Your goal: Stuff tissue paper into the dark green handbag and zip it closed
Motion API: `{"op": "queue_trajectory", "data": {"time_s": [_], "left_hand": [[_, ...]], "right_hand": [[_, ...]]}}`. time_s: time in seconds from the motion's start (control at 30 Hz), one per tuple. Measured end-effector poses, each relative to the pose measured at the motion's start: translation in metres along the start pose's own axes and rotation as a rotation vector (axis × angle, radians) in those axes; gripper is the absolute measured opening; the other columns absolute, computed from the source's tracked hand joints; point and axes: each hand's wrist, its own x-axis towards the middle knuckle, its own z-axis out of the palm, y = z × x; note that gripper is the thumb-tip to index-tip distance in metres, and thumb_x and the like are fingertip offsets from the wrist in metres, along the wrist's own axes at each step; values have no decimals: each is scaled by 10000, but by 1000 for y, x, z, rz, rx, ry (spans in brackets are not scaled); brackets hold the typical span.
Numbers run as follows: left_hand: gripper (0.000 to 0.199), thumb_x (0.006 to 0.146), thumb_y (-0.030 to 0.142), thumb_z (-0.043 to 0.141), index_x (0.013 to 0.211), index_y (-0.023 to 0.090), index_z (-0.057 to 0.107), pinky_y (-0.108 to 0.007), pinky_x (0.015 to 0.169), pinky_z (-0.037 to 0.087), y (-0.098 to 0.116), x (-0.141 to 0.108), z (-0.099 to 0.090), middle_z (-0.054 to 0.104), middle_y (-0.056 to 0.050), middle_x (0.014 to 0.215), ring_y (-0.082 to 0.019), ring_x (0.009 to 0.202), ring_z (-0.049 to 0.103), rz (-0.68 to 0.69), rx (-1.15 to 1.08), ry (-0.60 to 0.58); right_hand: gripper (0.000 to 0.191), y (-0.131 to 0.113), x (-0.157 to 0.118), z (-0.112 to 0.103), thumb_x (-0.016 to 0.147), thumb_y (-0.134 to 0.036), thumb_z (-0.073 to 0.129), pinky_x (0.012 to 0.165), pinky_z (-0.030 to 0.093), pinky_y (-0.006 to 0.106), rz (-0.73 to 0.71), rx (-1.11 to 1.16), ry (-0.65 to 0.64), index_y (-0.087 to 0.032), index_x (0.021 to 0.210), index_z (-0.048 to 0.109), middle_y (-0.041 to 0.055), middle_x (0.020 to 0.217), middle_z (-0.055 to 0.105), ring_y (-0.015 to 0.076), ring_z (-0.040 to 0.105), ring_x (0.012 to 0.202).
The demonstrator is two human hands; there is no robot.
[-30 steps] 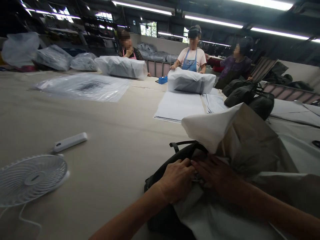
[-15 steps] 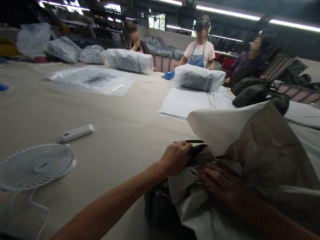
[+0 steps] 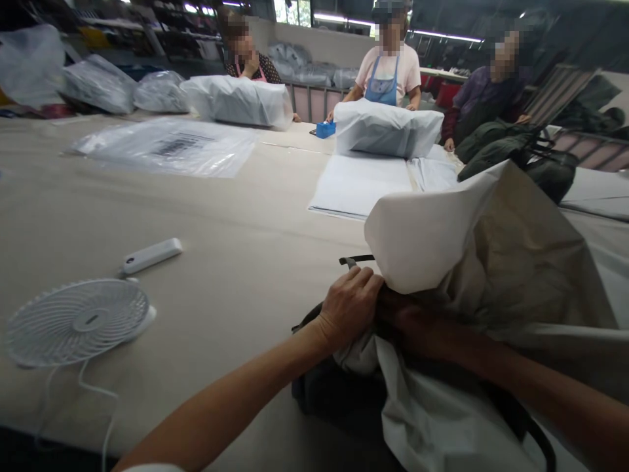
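Observation:
On the table in front of me lies a dark bag [image 3: 334, 393] with black straps, partly covered by a large white plastic sheet or bag [image 3: 422, 236]. My left hand [image 3: 351, 305] is closed on the dark bag's upper edge, close to a thin black strap end [image 3: 358, 259]. My right hand [image 3: 410, 324] reaches in under the white plastic beside my left hand. Its fingers are in shadow and hidden, so their grip does not show. Folds of the plastic stand up above my right forearm and hang down over the bag's right side.
A white fan [image 3: 81, 321] with a cable and a white handheld device [image 3: 152, 255] lie at the left. Clear plastic bags [image 3: 167, 147], a blue tape dispenser [image 3: 325, 129], wrapped bundles [image 3: 388, 128], white sheets [image 3: 354, 183] and dark green bags [image 3: 515, 157] lie beyond. Three people are across the table.
My right hand has moved from pressing on the crumpled plastic to deeper in, beside my left hand. The plastic at the bag's opening has shifted. The view has tilted slightly down.

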Motion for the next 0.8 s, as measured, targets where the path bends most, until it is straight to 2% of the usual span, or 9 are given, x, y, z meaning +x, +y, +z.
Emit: {"op": "queue_trajectory", "data": {"time_s": [0.1, 0.2, 0.3, 0.37, 0.43, 0.53, 0.6, 0.7, 0.8], "left_hand": [[207, 1036, 232, 433, 1079, 181, 629, -347, 868, 501, -7, 1, -1, 661, -76, 1052, -245, 1021, 592, -21, -23, 16], [177, 1027, 294, 504, 1060, 187, 641, -332, 862, 505, -11, 5, -3, 672, -60, 1056, -232, 1018, 607, 1, -47, 1], [184, 1024, 314, 521, 1049, 183, 647, -330, 866, 505, -11, 7, -4, 680, -59, 1063, -230, 1022, 618, 15, -61, -13], [201, 1031, 326, 508, 1046, 185, 650, -324, 864, 503, -10, 6, -4, 683, -58, 1064, -225, 1023, 624, 26, -71, -24], [195, 1027, 330, 519, 1043, 190, 654, -314, 859, 500, -10, 5, -4, 689, -51, 1060, -218, 1013, 633, 44, -86, -37], [158, 1004, 325, 569, 1038, 202, 662, -301, 831, 499, -9, 3, -3, 699, -37, 1042, -211, 990, 652, 56, -118, -52], [157, 1001, 323, 571, 1037, 205, 668, -301, 793, 501, -9, 5, -2, 707, -36, 1025, -214, 965, 668, 37, -145, -53], [187, 1013, 312, 540, 1049, 190, 676, -323, 774, 511, -11, 12, 1, 719, -58, 1022, -236, 944, 687, -15, -191, -27], [211, 1018, 316, 527, 1052, 186, 690, -342, 799, 528, -15, 16, 2, 728, -73, 1028, -245, 956, 689, -33, -254, 12]], "right_hand": [[370, -14, -32, -45, 965, -267, 592, 1036, 527, 319, 46, 232, -84, -189, 1326, 612, 90, 1332, 648, 190, 626, 1219], [662, -41, -58, -59, 842, -354, 754, 977, 568, 358, 86, 332, -162, -228, 1430, 476, 113, 1391, 595, 258, 615, 1231], [448, -58, -67, -48, 778, -178, 731, 843, 576, 383, 94, 219, -193, -201, 1199, 579, 106, 1208, 643, 269, 654, 1062], [255, -53, -62, -43, 775, -42, 614, 725, 537, 337, 100, 171, -260, -205, 971, 597, 55, 1008, 644, 222, 657, 898], [257, -38, -51, -44, 760, 24, 537, 638, 483, 303, 55, 136, -306, -208, 866, 573, 23, 896, 619, 187, 639, 776], [264, -15, -27, -43, 803, 34, 480, 580, 437, 309, -55, -62, -269, -205, 832, 589, 27, 837, 622, 187, 618, 685], [263, -10, -11, -27, 841, 12, 474, 592, 457, 331, -106, -236, -226, -190, 864, 641, 75, 884, 660, 226, 645, 737], [288, -21, 5, 12, 876, -9, 466, 679, 521, 377, -94, -325, -227, -145, 986, 695, 168, 1076, 682, 291, 672, 888], [330, -31, 3, 32, 869, 9, 435, 750, 546, 406, -47, -275, -261, -141, 1037, 676, 161, 1128, 671, 296, 672, 930]]}}
